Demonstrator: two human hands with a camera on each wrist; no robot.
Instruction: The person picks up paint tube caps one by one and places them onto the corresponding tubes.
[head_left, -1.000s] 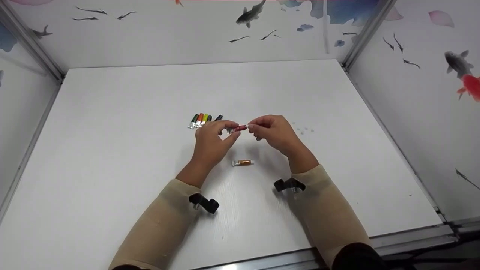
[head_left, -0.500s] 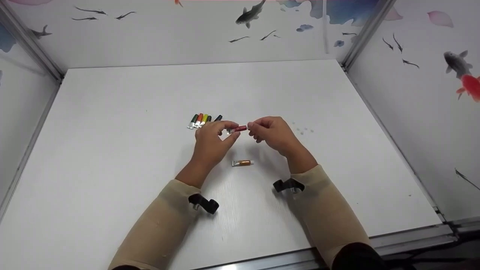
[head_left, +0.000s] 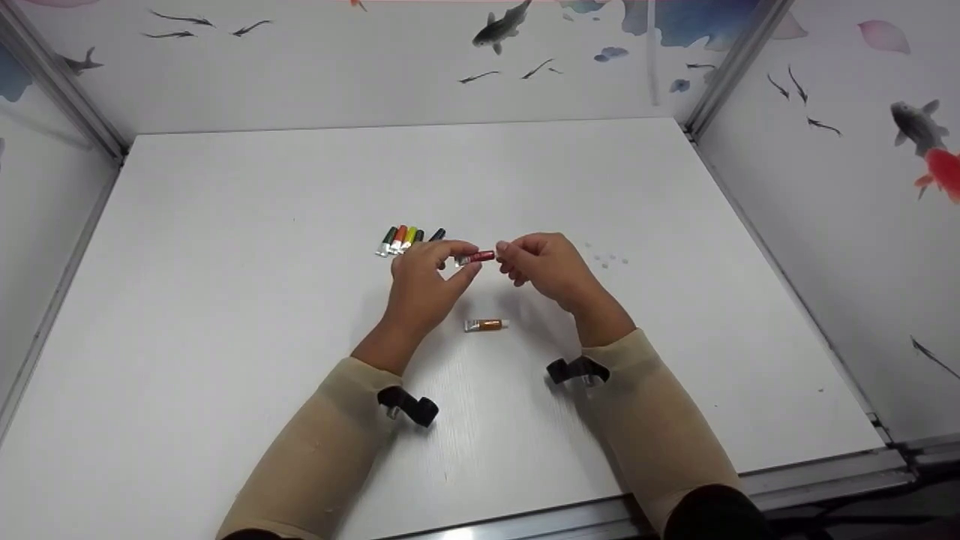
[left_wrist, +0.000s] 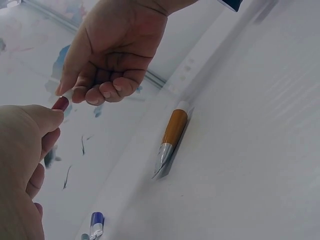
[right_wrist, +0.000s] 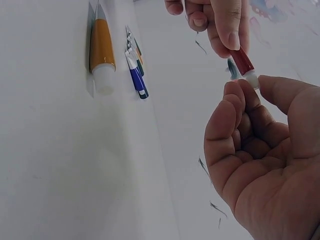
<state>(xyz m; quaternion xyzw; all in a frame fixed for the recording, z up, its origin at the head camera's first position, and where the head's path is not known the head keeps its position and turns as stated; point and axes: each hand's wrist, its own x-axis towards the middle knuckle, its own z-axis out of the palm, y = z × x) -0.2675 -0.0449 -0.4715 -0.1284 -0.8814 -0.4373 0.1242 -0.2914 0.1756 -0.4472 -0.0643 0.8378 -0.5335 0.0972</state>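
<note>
My left hand (head_left: 426,281) pinches a small red paint tube (head_left: 480,256) between thumb and fingers, holding it above the table. The tube's capped end points toward my right hand (head_left: 551,266). In the right wrist view, the thumb and fingertips of that hand pinch the translucent white cap (right_wrist: 251,78) at the tip of the red tube. The other fingers of my right hand are curled in toward the palm. Below and between the hands, an orange-brown paint tube (head_left: 487,325) with a white cap lies on the table. My left fingers hide the rear part of the red tube.
Several paint tubes (head_left: 400,238) in green, orange, yellow and dark colours lie just behind my left hand. Several small whitish caps (head_left: 604,265) are scattered right of my right hand. Printed panels enclose the white table (head_left: 225,300) at the back and sides.
My right hand's thumb and fingertips have shifted slightly at the tube's capped end. The left hand, the red tube and the tubes on the table have stayed in place.
</note>
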